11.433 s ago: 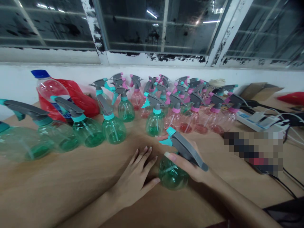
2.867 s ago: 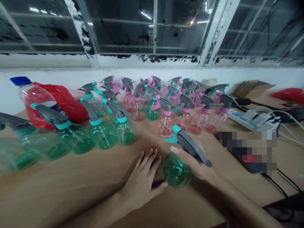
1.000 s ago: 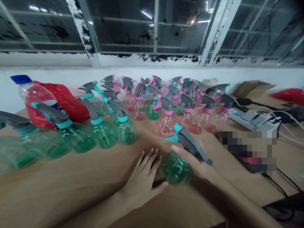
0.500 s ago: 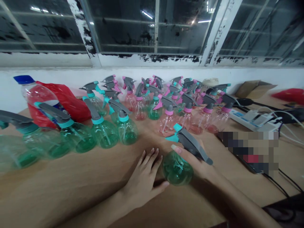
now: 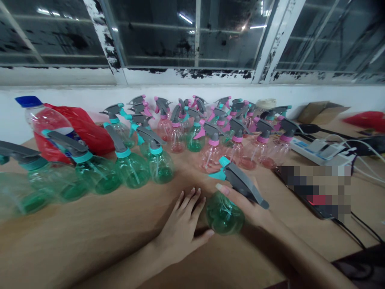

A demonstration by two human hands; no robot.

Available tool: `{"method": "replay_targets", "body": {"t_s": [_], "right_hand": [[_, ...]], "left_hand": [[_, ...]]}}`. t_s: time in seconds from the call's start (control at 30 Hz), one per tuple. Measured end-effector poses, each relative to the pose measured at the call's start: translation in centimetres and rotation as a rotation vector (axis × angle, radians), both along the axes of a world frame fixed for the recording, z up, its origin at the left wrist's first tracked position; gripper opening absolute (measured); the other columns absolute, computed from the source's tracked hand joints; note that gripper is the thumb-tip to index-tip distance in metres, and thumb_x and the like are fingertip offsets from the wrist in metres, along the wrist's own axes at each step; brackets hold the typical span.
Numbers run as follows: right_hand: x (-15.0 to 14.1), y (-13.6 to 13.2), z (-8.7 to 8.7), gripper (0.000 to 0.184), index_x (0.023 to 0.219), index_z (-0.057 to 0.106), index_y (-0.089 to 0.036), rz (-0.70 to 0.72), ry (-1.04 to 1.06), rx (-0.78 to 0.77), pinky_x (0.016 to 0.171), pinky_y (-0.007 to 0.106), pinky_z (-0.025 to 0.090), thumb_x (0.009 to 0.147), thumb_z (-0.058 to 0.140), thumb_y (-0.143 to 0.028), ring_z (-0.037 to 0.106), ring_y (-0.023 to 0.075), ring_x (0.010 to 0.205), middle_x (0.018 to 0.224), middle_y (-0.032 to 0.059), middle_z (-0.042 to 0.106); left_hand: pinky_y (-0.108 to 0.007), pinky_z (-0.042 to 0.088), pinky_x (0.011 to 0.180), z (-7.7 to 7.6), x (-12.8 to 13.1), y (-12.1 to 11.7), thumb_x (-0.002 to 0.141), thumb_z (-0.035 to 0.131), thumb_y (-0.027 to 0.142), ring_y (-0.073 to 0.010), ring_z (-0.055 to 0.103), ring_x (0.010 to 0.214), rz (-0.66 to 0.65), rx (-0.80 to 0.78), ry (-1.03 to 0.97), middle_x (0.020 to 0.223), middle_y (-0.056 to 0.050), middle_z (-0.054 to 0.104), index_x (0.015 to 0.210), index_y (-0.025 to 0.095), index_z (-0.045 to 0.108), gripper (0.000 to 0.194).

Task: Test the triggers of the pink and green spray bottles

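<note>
My right hand point(image 5: 245, 202) is wrapped round the neck of a green spray bottle point(image 5: 225, 218) with a grey and turquoise trigger head; most of its fingers are hidden behind the bottle. Flat on the wooden table point(image 5: 126, 237), my left hand point(image 5: 183, 224) lies with fingers spread, its thumb tip close beside the bottle's base. Just beyond stand pink spray bottles point(image 5: 209, 157) with grey and pink heads. To the left, a row of green spray bottles point(image 5: 132, 170) with turquoise collars stands upright.
A large clear bottle with a blue cap point(image 5: 29, 101) stands by a red plastic bag point(image 5: 96, 136) at the left. On the right are a power strip point(image 5: 319, 152) with cables, a blurred-out device point(image 5: 315, 196) and a cardboard box point(image 5: 323, 112). A windowed wall closes off the back.
</note>
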State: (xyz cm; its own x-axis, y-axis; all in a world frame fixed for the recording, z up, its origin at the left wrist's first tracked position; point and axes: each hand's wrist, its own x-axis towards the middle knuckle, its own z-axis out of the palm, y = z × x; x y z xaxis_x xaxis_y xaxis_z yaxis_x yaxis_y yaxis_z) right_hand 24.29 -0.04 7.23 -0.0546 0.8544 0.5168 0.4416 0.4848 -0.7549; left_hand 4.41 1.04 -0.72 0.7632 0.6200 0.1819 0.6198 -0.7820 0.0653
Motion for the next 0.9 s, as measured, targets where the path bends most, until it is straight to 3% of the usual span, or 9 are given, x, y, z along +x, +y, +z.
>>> {"method": "replay_targets", "body": {"t_s": [0.27,0.37,0.5,0.63,0.9], "right_hand": [[0.07,0.03,-0.1,0.024,0.105,0.064,-0.026,0.04,0.018,0.003,0.081,0.036,0.05,0.084,0.059,-0.036,0.064,0.0215,0.087,0.091,0.0015,0.069],[0.1,0.06,0.22,0.02,0.1,0.065,-0.027,0.026,-0.008,0.023,0.077,0.037,0.051,0.083,0.059,-0.037,0.064,0.0224,0.082,0.082,0.0015,0.067],[0.01,0.1,0.72,0.016,0.094,0.064,-0.027,0.061,-0.006,0.058,0.071,0.035,0.052,0.084,0.057,-0.038,0.064,0.0208,0.077,0.085,0.0015,0.067],[-0.1,0.14,0.75,0.016,0.078,0.061,-0.025,0.056,0.03,-0.004,0.066,0.03,0.052,0.087,0.054,-0.036,0.063,0.0159,0.066,0.074,-0.0014,0.065],[0.38,0.09,0.18,0.029,0.096,0.066,-0.028,0.01,-0.031,0.052,0.066,0.036,0.053,0.082,0.055,-0.051,0.062,0.0219,0.069,0.071,0.0014,0.062]], "left_hand": [[-0.053,0.02,0.109,0.24,0.14,0.23,0.09,0.046,0.059,-0.0324,0.02,0.137,0.005,-0.028,0.01,0.148,-0.019,0.029,0.139,0.005,0.036,0.073],[-0.053,0.02,0.109,0.38,0.14,0.23,0.089,0.049,0.057,-0.0329,0.022,0.137,-0.002,-0.03,0.006,0.147,-0.019,0.031,0.139,0.005,0.036,0.073],[-0.054,0.021,0.109,0.38,0.07,0.27,0.089,0.049,0.057,-0.0328,0.023,0.137,0.0,-0.03,-0.001,0.147,-0.018,0.032,0.139,0.007,0.036,0.072],[-0.053,0.021,0.109,0.31,0.1,0.34,0.09,0.049,0.055,-0.0326,0.02,0.137,-0.009,-0.029,-0.028,0.147,-0.018,0.031,0.14,0.006,0.035,0.071],[-0.053,0.021,0.109,0.24,0.08,0.11,0.089,0.049,0.056,-0.0325,0.023,0.137,0.003,-0.022,-0.01,0.146,-0.018,0.034,0.139,0.006,0.037,0.071]]}}
